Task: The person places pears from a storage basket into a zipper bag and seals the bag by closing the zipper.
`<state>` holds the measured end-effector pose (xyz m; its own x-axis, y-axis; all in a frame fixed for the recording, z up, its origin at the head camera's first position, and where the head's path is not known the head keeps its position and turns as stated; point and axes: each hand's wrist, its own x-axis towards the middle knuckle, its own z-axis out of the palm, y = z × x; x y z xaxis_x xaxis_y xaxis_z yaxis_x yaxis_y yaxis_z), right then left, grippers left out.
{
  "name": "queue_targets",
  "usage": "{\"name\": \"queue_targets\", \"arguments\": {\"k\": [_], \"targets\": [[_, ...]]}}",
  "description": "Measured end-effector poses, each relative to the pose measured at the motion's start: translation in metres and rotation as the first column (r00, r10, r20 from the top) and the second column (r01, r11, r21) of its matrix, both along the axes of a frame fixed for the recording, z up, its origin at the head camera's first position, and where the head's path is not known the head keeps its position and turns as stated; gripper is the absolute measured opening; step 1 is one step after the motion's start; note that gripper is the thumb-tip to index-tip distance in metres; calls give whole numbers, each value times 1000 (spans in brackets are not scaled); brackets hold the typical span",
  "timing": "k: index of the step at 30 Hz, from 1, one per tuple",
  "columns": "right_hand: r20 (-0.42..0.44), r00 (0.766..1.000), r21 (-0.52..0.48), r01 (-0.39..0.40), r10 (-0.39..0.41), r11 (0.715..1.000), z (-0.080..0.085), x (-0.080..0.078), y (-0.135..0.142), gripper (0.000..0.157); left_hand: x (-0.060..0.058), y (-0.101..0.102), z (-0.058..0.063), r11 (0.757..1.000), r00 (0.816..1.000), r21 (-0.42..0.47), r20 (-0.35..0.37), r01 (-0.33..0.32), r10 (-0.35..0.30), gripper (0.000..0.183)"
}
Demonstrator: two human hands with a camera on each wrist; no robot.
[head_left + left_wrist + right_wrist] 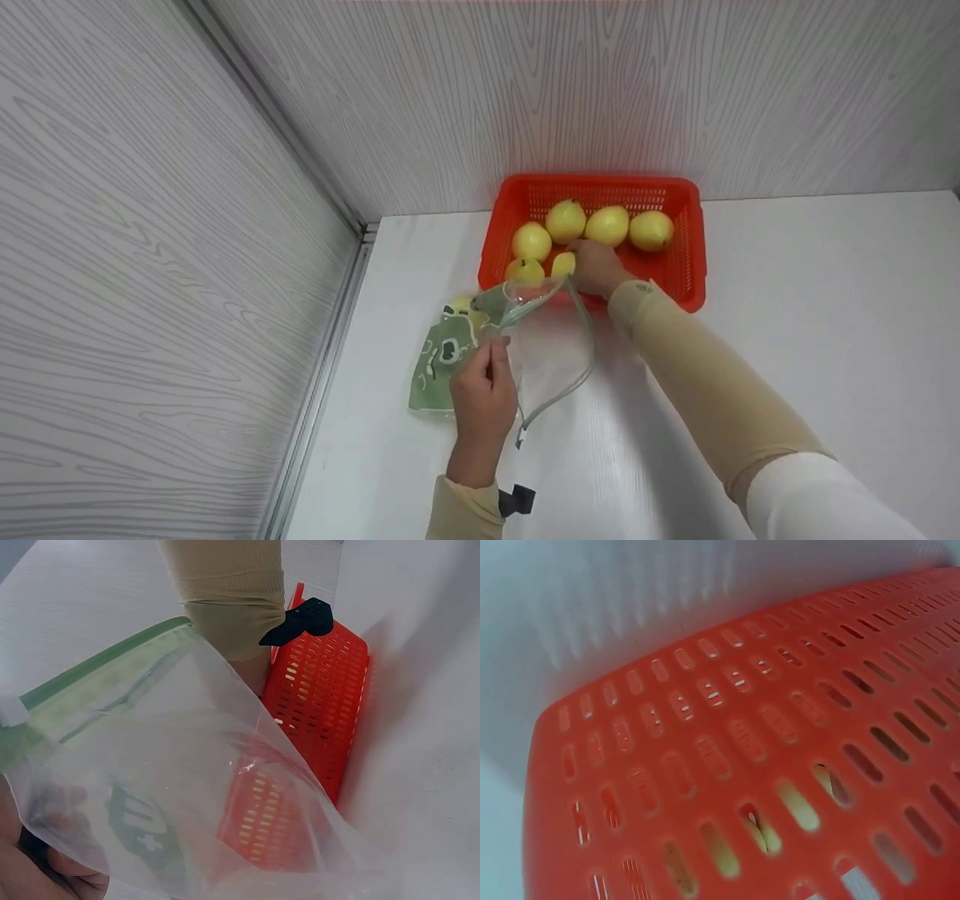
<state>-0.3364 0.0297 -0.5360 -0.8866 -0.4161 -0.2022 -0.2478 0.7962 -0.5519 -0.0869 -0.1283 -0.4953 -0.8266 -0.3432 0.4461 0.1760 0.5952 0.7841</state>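
Observation:
My left hand (486, 386) pinches the rim of a clear zip bag (551, 352) with a green edge and green print, its mouth spread towards the basket. In the left wrist view the see-through bag (202, 750) fills much of the picture, and the curled fingers (71, 874) hold its side. A red plastic basket (694, 247) contains several yellow pears (565, 221). Reaching over its near side, my right hand (598, 268) grips a yellow pear (563, 265) close to the bag's mouth. Part of that hand's grip is hidden.
A yellow patch (460, 303) shows at the upper left of the bag. The basket stands against the wood-grain back panel (450, 97), on a white table (817, 315). Another panel (150, 262) rises at the left. Slotted basket wall (727, 757) fills the right wrist view.

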Motion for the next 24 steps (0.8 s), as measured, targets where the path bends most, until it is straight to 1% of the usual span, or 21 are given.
{"name": "queue_targets", "arguments": {"k": [4, 7, 10, 12, 18, 21, 24], "targets": [[-29, 998, -110, 53, -57, 993, 3, 2, 5, 67, -3, -2, -3, 1000, 1000, -8, -27, -9, 9, 19], [-24, 996, -148, 82, -86, 986, 9, 2, 8, 73, -7, -3, -6, 1000, 999, -19, -42, -11, 10, 18], [-18, 995, -168, 97, -101, 981, 17, 3, 10, 75, -12, -2, -7, 1000, 999, -22, -41, -6, 5, 19], [1, 994, -206, 106, -109, 973, 24, 6, 13, 75, -15, -2, -8, 1000, 999, -19, -35, 0, -1, 21], [69, 989, -318, 148, -133, 936, 46, 17, 17, 77, -28, -2, -11, 1000, 1000, -19, -29, 6, -6, 30], [94, 986, -356, 161, -136, 920, 54, 23, 20, 78, -34, -1, -13, 1000, 1000, -15, -25, 5, -6, 30], [124, 982, -402, 180, -141, 898, 61, 30, 24, 78, -38, 0, -14, 1000, 1000, -8, -11, 3, -3, 30]]}}
